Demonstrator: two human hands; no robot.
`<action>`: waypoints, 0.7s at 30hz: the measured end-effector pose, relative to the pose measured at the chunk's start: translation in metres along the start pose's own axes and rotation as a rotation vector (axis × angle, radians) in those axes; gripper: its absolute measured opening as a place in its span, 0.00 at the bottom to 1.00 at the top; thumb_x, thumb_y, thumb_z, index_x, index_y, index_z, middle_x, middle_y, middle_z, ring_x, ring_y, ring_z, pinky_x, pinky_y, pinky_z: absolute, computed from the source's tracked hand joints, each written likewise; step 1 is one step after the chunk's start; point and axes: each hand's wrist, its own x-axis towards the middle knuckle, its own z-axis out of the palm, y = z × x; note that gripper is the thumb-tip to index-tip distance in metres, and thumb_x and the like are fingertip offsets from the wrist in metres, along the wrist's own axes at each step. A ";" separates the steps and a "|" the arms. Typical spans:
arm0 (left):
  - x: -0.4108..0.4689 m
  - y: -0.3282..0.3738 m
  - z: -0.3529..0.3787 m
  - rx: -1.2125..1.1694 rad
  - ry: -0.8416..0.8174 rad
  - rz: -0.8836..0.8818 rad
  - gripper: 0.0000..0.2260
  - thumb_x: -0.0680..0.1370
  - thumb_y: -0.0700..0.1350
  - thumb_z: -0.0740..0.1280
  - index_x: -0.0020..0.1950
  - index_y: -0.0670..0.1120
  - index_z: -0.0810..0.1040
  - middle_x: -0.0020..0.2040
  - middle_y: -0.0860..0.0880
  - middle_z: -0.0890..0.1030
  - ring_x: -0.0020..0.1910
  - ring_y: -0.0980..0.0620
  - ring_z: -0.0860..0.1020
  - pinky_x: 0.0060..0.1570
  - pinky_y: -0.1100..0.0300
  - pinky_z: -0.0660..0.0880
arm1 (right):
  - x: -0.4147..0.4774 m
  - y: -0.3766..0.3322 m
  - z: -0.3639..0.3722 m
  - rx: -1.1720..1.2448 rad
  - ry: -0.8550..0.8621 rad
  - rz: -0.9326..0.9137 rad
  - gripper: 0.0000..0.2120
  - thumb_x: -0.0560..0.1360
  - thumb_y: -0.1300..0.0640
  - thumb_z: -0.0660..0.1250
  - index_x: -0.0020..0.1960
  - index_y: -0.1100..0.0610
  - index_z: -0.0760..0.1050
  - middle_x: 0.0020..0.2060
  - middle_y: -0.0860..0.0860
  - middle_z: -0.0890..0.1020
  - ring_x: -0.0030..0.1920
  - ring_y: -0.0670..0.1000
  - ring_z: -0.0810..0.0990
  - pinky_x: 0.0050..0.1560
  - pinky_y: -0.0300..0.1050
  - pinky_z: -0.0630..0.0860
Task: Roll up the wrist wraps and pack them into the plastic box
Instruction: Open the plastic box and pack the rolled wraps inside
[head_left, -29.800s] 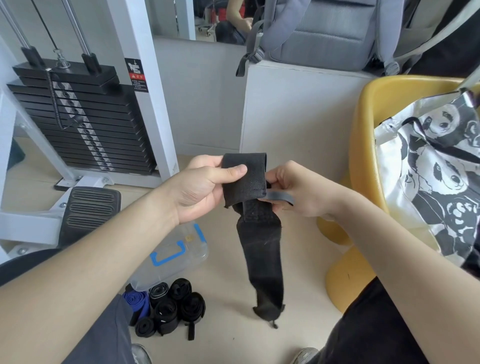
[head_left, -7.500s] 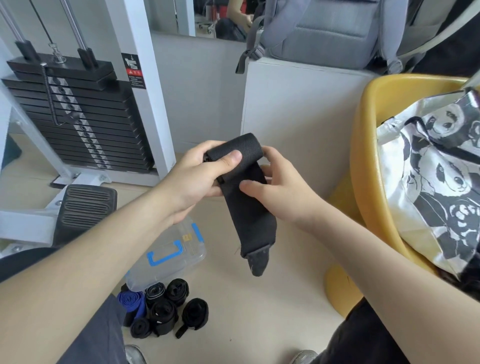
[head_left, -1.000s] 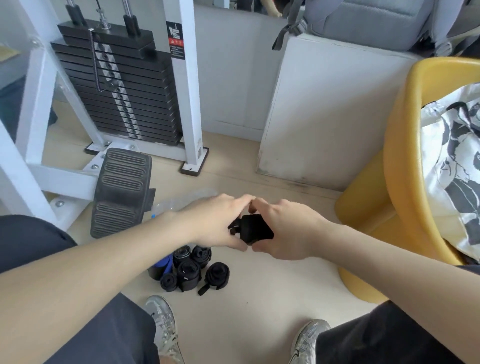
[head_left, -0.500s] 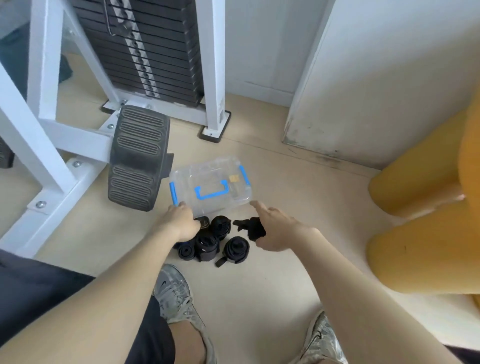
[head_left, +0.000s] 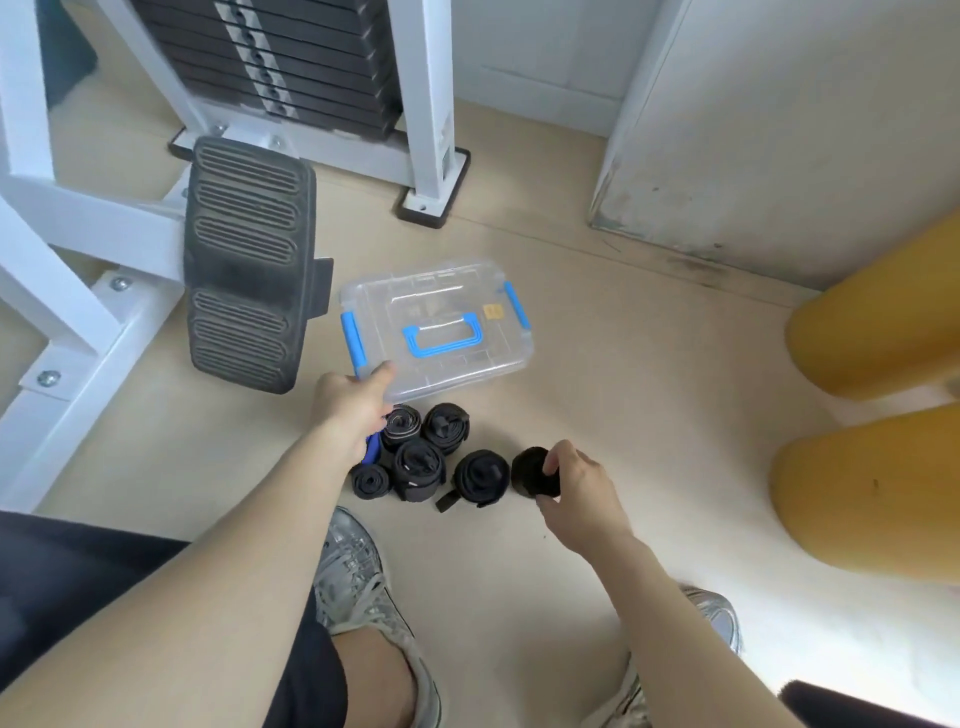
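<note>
Floor (head_left: 623, 415) beige (scuffs by cabinet (head_left: 779, 130)); plastic box (head_left: 467, 358), rolled wraps (head_left: 418, 462) on it.

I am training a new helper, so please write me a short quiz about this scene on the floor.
1. True or false: the plastic box has its lid off.
2. What does the right hand grip? A) a rolled black wrap B) a shoe C) the weight stack
3. Fill in: the box's handle and latches are coloured ___.
Key: 1 false; 2 A; 3 blue.
</note>
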 end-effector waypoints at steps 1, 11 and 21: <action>-0.002 0.006 0.004 -0.023 -0.005 0.018 0.16 0.81 0.52 0.76 0.57 0.40 0.81 0.48 0.44 0.86 0.45 0.41 0.88 0.56 0.44 0.86 | -0.002 0.004 0.003 -0.004 -0.019 0.004 0.16 0.77 0.65 0.71 0.60 0.57 0.69 0.50 0.52 0.77 0.48 0.58 0.73 0.45 0.49 0.67; -0.080 0.065 0.036 0.037 -0.061 0.491 0.11 0.83 0.47 0.74 0.51 0.50 0.72 0.53 0.50 0.80 0.50 0.50 0.86 0.35 0.57 0.86 | -0.008 0.004 -0.041 0.482 0.087 0.176 0.18 0.84 0.50 0.64 0.73 0.49 0.74 0.62 0.51 0.82 0.57 0.51 0.81 0.54 0.41 0.77; -0.180 0.076 0.032 0.510 -0.759 0.246 0.20 0.75 0.46 0.81 0.61 0.41 0.79 0.50 0.44 0.89 0.44 0.43 0.90 0.47 0.46 0.88 | -0.061 0.046 -0.153 0.732 0.508 0.515 0.21 0.80 0.41 0.67 0.57 0.59 0.83 0.52 0.58 0.86 0.50 0.63 0.84 0.54 0.54 0.80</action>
